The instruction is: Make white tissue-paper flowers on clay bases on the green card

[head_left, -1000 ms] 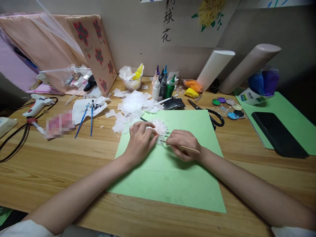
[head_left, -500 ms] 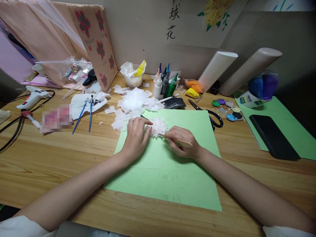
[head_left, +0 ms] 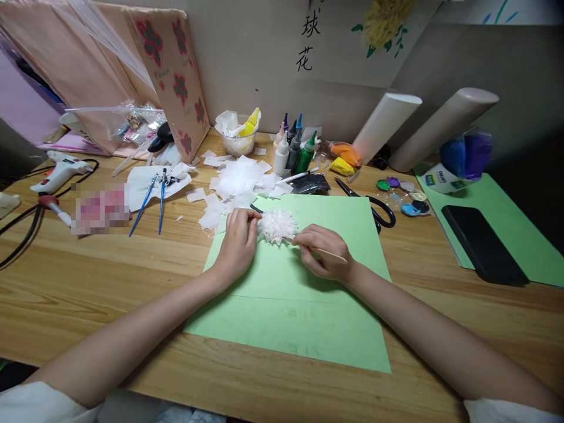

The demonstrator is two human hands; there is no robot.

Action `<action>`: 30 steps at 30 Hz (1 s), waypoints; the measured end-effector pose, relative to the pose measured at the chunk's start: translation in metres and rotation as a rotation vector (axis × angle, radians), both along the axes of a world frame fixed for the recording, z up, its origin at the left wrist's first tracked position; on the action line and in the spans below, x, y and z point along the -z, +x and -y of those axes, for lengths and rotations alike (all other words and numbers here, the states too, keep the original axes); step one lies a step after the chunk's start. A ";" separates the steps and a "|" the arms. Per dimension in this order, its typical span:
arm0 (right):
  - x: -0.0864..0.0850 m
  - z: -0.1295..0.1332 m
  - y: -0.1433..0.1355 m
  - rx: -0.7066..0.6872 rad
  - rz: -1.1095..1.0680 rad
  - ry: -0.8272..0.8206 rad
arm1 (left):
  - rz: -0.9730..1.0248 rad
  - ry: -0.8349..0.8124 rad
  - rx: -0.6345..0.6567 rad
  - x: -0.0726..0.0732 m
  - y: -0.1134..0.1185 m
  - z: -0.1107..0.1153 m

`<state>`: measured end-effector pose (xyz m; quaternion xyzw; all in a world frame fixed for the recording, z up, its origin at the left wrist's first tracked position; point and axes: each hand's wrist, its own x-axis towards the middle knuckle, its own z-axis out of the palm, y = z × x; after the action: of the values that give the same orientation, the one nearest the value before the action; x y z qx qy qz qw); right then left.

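Note:
A fluffy white paper flower (head_left: 279, 226), faintly pink, lies on a green sheet of paper (head_left: 291, 329). My left hand (head_left: 238, 242) is at the flower's left edge, thumb and bent fingers closed on its rim; the exact grip is partly hidden. In my right hand (head_left: 324, 252) is a thin flat wooden stick (head_left: 329, 255), its back end sticking out past the palm. That hand's fingertips meet the flower's lower right edge, and the stick's front end is hidden there. Small white paper squares (head_left: 238, 176) lie heaped just behind the flower.
Behind stand paint bottles (head_left: 293, 150) and a clear bowl (head_left: 238, 141). Black scissors (head_left: 381, 211) lie by the sheet's right edge, a black case (head_left: 482, 244) farther right. To the left are blue brushes (head_left: 161, 202) and a white glue gun (head_left: 59, 171) with its cable.
My left fingers have drawn back leftward from over the flower to its edge, so more of the flower shows. My right hand stays nearly in place, still holding the stick.

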<state>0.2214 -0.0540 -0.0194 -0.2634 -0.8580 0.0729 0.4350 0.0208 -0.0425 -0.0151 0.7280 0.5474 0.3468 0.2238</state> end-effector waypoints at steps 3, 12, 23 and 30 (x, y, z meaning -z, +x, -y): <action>0.000 -0.001 -0.001 -0.008 0.040 -0.055 | 0.005 0.002 -0.003 0.000 -0.001 0.000; -0.002 -0.001 -0.005 0.069 0.018 -0.156 | 0.025 -0.022 -0.020 0.001 0.001 0.000; -0.001 0.006 0.003 0.030 -0.176 -0.115 | -0.373 0.169 -0.012 -0.011 -0.039 -0.021; 0.002 0.004 0.001 0.030 -0.169 -0.137 | -0.437 0.114 -0.074 -0.005 -0.040 -0.032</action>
<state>0.2229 -0.0579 -0.0212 -0.2984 -0.8072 0.1465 0.4879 -0.0195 -0.0101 -0.0104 0.7765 0.5889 0.2192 0.0456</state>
